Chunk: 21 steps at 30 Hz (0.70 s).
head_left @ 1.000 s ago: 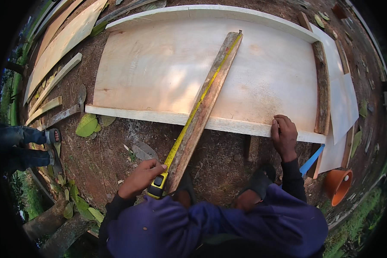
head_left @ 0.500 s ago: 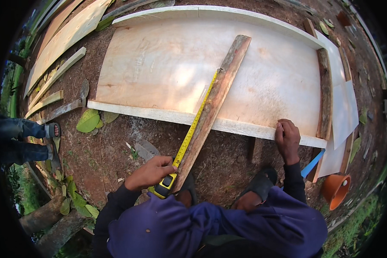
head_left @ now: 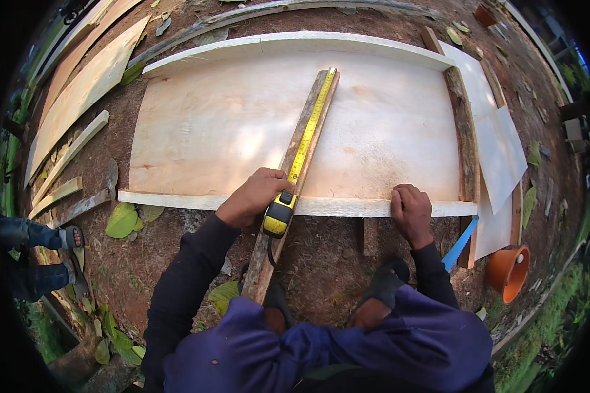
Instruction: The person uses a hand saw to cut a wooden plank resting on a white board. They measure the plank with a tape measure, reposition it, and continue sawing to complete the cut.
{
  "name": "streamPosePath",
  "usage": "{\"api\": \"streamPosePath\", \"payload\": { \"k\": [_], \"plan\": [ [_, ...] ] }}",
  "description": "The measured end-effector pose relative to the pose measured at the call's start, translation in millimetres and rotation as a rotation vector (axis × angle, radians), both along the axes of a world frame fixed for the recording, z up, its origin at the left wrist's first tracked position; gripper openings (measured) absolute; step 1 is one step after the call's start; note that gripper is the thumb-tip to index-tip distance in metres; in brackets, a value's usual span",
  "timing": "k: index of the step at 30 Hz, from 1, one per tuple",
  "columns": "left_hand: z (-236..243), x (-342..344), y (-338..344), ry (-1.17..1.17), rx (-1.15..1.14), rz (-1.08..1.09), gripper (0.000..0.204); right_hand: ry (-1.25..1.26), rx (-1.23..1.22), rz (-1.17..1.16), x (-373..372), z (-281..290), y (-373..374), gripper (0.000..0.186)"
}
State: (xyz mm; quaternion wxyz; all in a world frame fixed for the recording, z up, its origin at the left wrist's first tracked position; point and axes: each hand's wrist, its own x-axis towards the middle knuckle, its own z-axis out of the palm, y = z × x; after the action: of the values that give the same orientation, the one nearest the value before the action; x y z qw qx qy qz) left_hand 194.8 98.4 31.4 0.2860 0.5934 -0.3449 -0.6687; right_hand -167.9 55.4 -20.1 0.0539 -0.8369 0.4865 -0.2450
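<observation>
My left hand [head_left: 254, 196] is closed on a yellow and black tape measure [head_left: 278, 215]. Its yellow blade [head_left: 311, 124] runs out along a rough, bark-edged wooden plank [head_left: 261, 262], with the end at the plank's far tip. That plank lies slantwise across the near rail of a shallow wooden frame, from near my lap to the panel's far half. My right hand [head_left: 412, 213] rests with bent fingers on the near white rail [head_left: 360, 207], right of the plank. A pale plywood panel [head_left: 196, 131] forms the frame's floor.
A blue-bladed saw [head_left: 460, 243] leans by the frame's near right corner, beside an orange pot [head_left: 507, 272]. Plywood sheets [head_left: 85, 98] and timber strips [head_left: 72, 160] lie on the left. Another person's sandalled feet [head_left: 75, 237] stand at the left. Leaves are scattered over the soil.
My left hand has moved the tape measure forward along the plank, and the blade's end has gone from partway up to the plank's far tip. My right hand stays on the rail.
</observation>
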Motion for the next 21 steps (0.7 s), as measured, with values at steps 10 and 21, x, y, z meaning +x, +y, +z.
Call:
{"api": "streamPosePath", "payload": {
  "k": [10, 21],
  "plan": [
    [0, 1, 24, -0.043, 0.106, -0.017, 0.029, 0.052, 0.04, -0.02, -5, -4, 0, 0.008],
    [5, 39, 148, -0.098, 0.173, -0.112, 0.038, -0.396, 0.442, 0.397, 54, 18, 72, 0.011]
  ]
}}
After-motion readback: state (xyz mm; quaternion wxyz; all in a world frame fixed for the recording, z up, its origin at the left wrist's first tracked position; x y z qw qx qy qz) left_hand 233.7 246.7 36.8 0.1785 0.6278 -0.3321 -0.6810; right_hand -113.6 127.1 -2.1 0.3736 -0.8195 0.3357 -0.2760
